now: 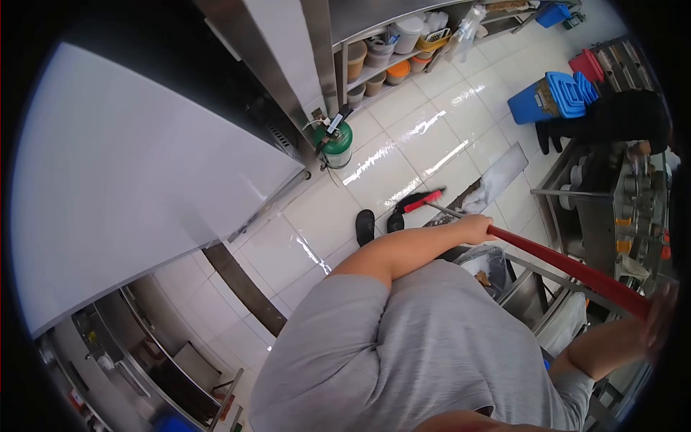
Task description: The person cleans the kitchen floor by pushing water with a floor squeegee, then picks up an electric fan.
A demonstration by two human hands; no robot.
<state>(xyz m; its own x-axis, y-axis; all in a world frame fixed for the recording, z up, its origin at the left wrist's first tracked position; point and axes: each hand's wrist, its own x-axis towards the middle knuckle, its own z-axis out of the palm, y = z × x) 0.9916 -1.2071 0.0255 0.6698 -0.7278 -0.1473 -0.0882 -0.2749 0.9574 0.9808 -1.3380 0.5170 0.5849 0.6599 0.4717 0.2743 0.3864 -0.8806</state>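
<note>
A broom with a red handle (568, 266) slants across the view. Its red head (423, 201) with dark bristles rests on the wet tiled floor, close to my black shoes (366, 227). My left hand (476, 229) is closed around the lower part of the handle. Near the right edge, my right hand (658, 317) wraps the upper end; it is blurred and partly in shadow. Beside the broom head, a floor drain channel (512, 167) runs with white foam over part of it.
A lined bin (484, 268) stands near my left forearm. A green tank (336, 140) is by the pillar; shelves hold tubs (380, 52). A person in black (612, 119) stands at the right counter, near a blue bin (534, 101). A large white surface (151, 180) fills the left.
</note>
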